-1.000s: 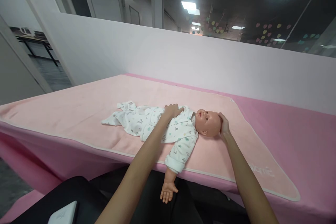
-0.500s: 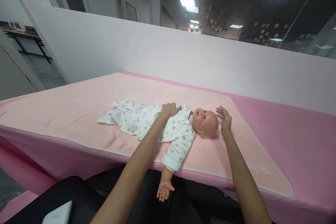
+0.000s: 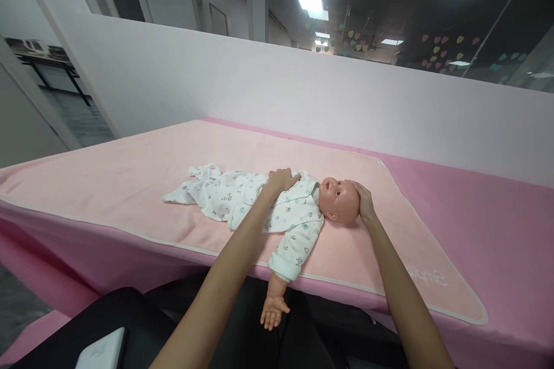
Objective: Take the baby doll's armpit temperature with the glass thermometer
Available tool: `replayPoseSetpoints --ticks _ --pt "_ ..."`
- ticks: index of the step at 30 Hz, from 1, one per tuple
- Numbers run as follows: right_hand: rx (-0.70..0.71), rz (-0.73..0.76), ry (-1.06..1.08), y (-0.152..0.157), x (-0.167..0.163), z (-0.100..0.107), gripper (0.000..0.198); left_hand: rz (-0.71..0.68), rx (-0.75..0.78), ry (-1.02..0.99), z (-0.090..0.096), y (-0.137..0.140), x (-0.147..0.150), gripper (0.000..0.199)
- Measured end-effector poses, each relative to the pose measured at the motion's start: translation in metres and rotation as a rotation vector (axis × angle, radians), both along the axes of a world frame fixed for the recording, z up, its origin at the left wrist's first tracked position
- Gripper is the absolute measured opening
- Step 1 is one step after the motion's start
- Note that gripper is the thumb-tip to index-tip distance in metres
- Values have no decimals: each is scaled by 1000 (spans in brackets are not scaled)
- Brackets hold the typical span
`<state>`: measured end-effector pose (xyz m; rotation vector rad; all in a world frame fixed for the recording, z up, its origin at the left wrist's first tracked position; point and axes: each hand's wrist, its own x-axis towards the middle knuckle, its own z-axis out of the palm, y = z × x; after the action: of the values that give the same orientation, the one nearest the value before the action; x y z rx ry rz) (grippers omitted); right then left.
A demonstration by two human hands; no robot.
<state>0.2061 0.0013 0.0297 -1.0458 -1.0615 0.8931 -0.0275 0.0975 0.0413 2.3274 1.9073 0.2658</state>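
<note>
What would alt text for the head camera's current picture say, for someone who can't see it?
A baby doll in a white patterned outfit lies on its back on a pale pink mat, one doll arm extending past the near edge. A person's left hand rests on the outfit's front, while the right hand touches the top of the doll's head.

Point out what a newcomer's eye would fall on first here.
Probably the baby doll lying on the peach blanket, the person's left hand on its chest and right hand against its head. Next, perhaps the doll's open hand, hanging beyond the blanket's near edge.
</note>
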Motion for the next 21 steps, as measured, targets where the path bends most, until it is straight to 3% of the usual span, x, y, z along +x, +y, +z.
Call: replayPoseSetpoints --ticks 4,6,12,21 --pt "120 -163 -9 2 4 1 51 4 -16 -8 2 -2 0 56" --pt "169 -162 -46 3 5 0 62 6 -15 -8 2 -2 0 56" --pt "66 -8 -193 7 8 -3 32 14 -11 -2 1 0 1 56" --pt "20 13 -64 8 12 -5 39 -1 17 -6 -1 -1 0 57"
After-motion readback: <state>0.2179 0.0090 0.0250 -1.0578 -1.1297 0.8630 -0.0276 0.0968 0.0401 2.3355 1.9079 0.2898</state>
